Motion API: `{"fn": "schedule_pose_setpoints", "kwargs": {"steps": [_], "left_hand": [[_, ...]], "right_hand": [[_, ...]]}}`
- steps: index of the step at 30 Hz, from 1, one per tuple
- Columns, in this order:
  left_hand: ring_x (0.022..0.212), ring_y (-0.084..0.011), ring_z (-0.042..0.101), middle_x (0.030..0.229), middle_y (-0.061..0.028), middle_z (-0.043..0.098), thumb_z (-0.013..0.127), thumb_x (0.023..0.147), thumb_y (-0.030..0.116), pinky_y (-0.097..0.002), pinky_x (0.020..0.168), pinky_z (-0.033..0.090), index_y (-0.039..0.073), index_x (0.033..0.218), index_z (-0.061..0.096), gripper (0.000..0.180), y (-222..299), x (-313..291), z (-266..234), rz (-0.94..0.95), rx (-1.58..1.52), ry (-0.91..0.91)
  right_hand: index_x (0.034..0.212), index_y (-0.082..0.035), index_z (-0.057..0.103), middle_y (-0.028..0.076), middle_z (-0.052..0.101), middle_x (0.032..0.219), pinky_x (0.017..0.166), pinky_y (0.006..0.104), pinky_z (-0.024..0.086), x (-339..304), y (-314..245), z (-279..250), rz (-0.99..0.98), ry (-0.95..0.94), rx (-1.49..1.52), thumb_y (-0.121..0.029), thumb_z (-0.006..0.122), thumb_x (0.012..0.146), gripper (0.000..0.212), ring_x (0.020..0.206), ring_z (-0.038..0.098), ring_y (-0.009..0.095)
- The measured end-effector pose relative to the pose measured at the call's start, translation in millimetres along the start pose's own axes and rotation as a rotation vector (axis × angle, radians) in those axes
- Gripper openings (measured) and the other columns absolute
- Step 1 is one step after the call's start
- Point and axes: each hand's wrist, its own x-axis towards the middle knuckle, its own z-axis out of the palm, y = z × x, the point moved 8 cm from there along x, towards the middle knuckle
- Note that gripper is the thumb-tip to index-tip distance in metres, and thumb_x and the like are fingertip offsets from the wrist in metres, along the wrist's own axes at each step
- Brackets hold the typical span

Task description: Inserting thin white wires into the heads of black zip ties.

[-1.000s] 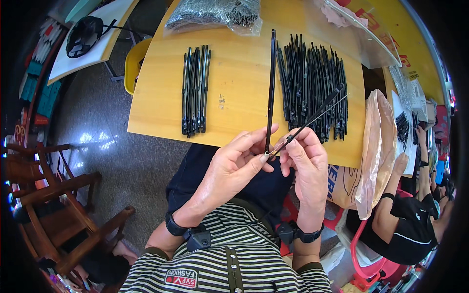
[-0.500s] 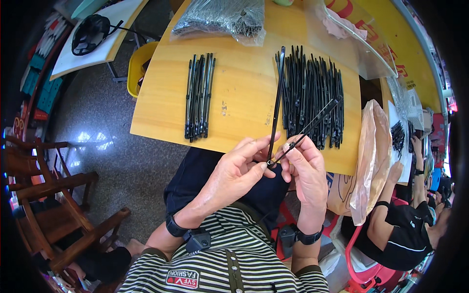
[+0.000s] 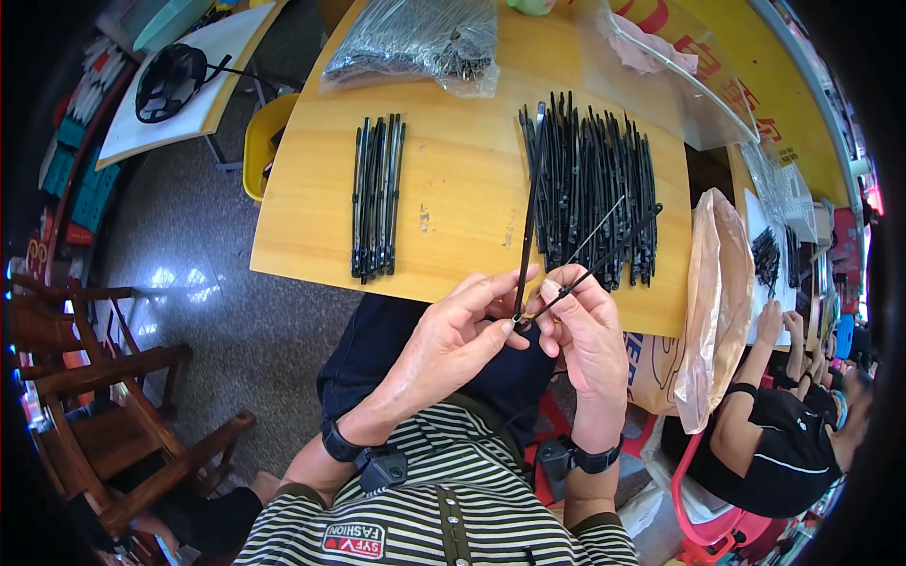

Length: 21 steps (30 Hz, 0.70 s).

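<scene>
Over my lap at the table's near edge, my left hand (image 3: 448,335) pinches the lower end of a slim black rod (image 3: 529,212) that stands up and away from me. My right hand (image 3: 590,340) grips a second black rod (image 3: 623,239), slanted up to the right, with a thin silvery wire (image 3: 600,226) beside it. Both rods look like umbrella ribs. Their lower ends come together between my fingertips; whether they are joined I cannot tell. Just beyond my right hand lies a thick pile of black rods (image 3: 595,179). Farther left sits a small, neat bundle of rods (image 3: 377,198).
A clear plastic bag of dark rods (image 3: 411,47) lies at the table's far edge. Right of the wooden table (image 3: 453,179) stands a brown bag (image 3: 713,292), with a seated co-worker (image 3: 774,448) beyond. A yellow bin (image 3: 269,141) and wooden chair (image 3: 113,396) are at left.
The rod in my right hand has tipped lower to the right, and the silvery wire now stands apart from it. My left hand keeps its pinch. The view has shifted slightly.
</scene>
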Motion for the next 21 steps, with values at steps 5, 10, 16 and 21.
{"fn": "schedule_pose_setpoints", "kwargs": {"steps": [5, 10, 16, 21], "left_hand": [[0.094, -0.0125, 0.052, 0.100, -0.0045, 0.047, 0.046, 0.088, -0.004, -0.0275, 0.081, 0.049, 0.001, 0.131, 0.041, 0.044, -0.6, -0.6, -0.3, 0.002, -0.006, 0.006], [0.094, -0.0128, 0.052, 0.099, -0.0049, 0.046, 0.046, 0.088, -0.004, -0.0281, 0.081, 0.050, 0.001, 0.131, 0.041, 0.043, -1.9, -1.8, -0.3, 0.012, -0.011, -0.001], [0.093, -0.0128, 0.051, 0.099, -0.0049, 0.046, 0.046, 0.088, -0.004, -0.0279, 0.081, 0.050, 0.001, 0.130, 0.042, 0.043, -2.1, -1.5, 0.0, 0.024, -0.019, -0.006], [0.092, -0.0127, 0.051, 0.099, -0.0049, 0.046, 0.047, 0.088, -0.005, -0.0276, 0.080, 0.050, 0.001, 0.130, 0.042, 0.043, -1.3, -1.0, -0.4, 0.030, -0.021, -0.001]], "right_hand": [[0.087, -0.005, 0.049, 0.004, 0.057, 0.076, 0.043, 0.0168, 0.042, -1.3, 0.4, 0.5, 0.014, -0.011, 0.001, -0.011, 0.056, 0.089, 0.010, 0.058, 0.050, 0.004], [0.086, -0.004, 0.049, 0.003, 0.055, 0.074, 0.043, 0.0169, 0.042, -2.4, 0.5, 2.4, 0.023, -0.017, 0.007, -0.011, 0.056, 0.088, 0.010, 0.057, 0.049, 0.004], [0.085, -0.004, 0.049, 0.003, 0.054, 0.073, 0.043, 0.0170, 0.042, -1.6, 2.3, 0.0, 0.023, -0.009, 0.024, -0.012, 0.055, 0.089, 0.010, 0.057, 0.049, 0.004], [0.084, -0.004, 0.049, 0.003, 0.054, 0.073, 0.043, 0.0169, 0.042, -0.6, 3.4, -0.7, 0.054, -0.007, 0.043, -0.011, 0.055, 0.089, 0.010, 0.056, 0.049, 0.004]]}}
